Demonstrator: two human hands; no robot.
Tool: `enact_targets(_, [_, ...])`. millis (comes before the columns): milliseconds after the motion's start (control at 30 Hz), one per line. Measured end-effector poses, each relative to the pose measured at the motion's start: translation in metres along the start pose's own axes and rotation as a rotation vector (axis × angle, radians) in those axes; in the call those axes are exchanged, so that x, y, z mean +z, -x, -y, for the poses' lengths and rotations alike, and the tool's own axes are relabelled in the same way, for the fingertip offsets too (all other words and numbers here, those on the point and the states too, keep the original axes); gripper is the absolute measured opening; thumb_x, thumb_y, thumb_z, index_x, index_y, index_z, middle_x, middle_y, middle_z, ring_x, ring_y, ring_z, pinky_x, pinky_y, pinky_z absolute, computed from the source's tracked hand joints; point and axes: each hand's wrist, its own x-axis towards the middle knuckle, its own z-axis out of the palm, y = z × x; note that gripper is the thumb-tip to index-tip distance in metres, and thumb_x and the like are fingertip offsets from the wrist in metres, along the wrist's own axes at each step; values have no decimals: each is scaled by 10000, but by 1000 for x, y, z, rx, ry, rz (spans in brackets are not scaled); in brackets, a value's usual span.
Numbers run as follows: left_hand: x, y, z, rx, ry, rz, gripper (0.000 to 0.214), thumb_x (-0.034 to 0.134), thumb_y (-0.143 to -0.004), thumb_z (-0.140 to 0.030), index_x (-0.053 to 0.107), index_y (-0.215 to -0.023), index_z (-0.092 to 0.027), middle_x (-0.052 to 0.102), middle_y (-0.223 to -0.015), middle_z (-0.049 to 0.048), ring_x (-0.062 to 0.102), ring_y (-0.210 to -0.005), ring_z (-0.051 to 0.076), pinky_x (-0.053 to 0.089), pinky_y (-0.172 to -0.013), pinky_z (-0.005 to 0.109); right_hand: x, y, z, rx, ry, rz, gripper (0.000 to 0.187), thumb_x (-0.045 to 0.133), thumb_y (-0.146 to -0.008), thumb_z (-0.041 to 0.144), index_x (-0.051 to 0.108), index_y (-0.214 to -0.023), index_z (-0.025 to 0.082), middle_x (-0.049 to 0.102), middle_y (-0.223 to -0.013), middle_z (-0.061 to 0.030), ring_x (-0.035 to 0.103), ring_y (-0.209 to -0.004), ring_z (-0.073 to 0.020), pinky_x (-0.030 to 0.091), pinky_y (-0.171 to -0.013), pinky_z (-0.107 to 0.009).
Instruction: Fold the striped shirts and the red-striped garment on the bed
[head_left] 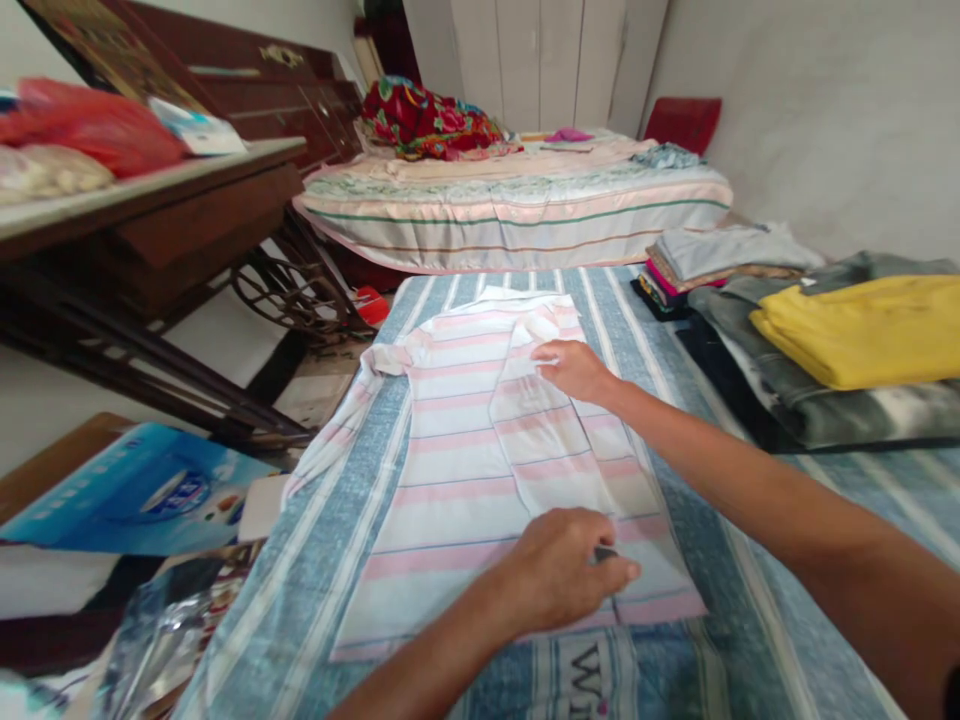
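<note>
A white shirt with pink stripes (pixel 457 440) lies flat on a blue striped sheet (pixel 720 590), its right side folded inward and its left sleeve spread toward the sheet's edge. My left hand (pixel 559 578) rests near the shirt's hem with the fingers curled, pinching the folded edge. Farther away, my right hand (pixel 574 370) is closed on the same fold at the shoulder, next to the collar.
Folded clothes are stacked at the right: a yellow garment (pixel 862 330) on grey ones, and a smaller pile (pixel 712 265) behind. A striped mattress (pixel 517 215) with a red floral cloth (pixel 427 120) lies beyond. A dark wooden table (pixel 150 210) and a blue box (pixel 127 490) stand at the left.
</note>
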Motion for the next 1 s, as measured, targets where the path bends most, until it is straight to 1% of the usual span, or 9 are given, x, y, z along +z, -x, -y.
enact_targets(133, [5, 12, 14, -71, 314, -96, 288, 514, -787, -363, 661, -878, -133, 626, -711, 16, 556, -656, 130, 410, -586, 210, -21, 67, 19, -38, -36, 14, 204, 529, -761, 165, 682, -895, 181, 688, -934, -6, 628, -839, -148, 469, -779, -270])
enact_targets(267, [7, 24, 27, -117, 379, -223, 264, 517, -769, -338, 653, -844, -124, 643, -724, 27, 574, -669, 134, 429, -604, 216, -32, 130, 31, -48, -113, 111, 191, 534, -773, 204, 670, -907, 203, 686, -902, 0, 618, -768, -130, 474, -692, -236])
enact_targets(400, [10, 32, 33, -160, 270, -309, 215, 501, -775, -307, 638, -820, -148, 642, -693, 14, 578, -644, 136, 425, -604, 225, -36, 186, 42, -101, -130, 203, 204, 532, -786, 190, 659, -943, 216, 671, -940, -21, 610, -876, -151, 474, -801, -274])
enact_targets(500, [16, 34, 33, -262, 72, -390, 137, 508, -758, -250, 620, -748, -172, 614, -646, -7, 573, -649, 142, 410, -606, 229, -35, 223, 52, -206, -17, 278, 305, 565, -763, 179, 623, -1061, 200, 627, -1092, -69, 578, -1010, -193, 466, -881, -330])
enact_targets(567, [21, 35, 33, -331, -25, -420, 103, 510, -752, -209, 611, -749, -183, 607, -645, -14, 573, -660, 142, 402, -614, 228, -31, 244, 59, -274, 106, 266, 377, 611, -742, 199, 591, -1119, 194, 575, -1199, -92, 526, -1115, -231, 433, -950, -379])
enact_targets(700, [26, 34, 35, -316, -176, -433, 141, 493, -781, -184, 612, -854, -205, 611, -701, -16, 576, -690, 141, 411, -652, 234, -11, 267, 70, -378, 301, 121, 354, 571, -773, 159, 577, -1123, 211, 574, -1206, -70, 473, -1185, -248, 392, -1004, -416])
enact_targets(800, [22, 28, 40, -243, -358, -534, 166, 461, -819, -191, 608, -897, -195, 617, -842, 27, 579, -785, 160, 440, -726, 265, 13, 267, 78, -431, 391, 20, 374, 536, -787, 132, 561, -1157, 171, 571, -1203, -92, 463, -1187, -263, 391, -1002, -424])
enact_targets(900, [15, 16, 44, -124, -515, -596, 198, 435, -841, -188, 602, -947, -182, 597, -1087, 76, 542, -1009, 197, 428, -882, 320, 35, 259, 84, -444, 445, -33, 367, 547, -757, 114, 579, -1123, 119, 581, -1171, -130, 476, -1155, -289, 390, -996, -442])
enact_targets(1000, [12, 2, 49, -84, -592, -537, 262, 443, -851, -212, 570, -1077, -179, 461, -1351, 86, 380, -1257, 229, 332, -1031, 396, 46, 252, 85, -443, 427, -86, 253, 522, -735, 66, 631, -957, 117, 617, -1068, -139, 525, -1073, -276, 415, -967, -437])
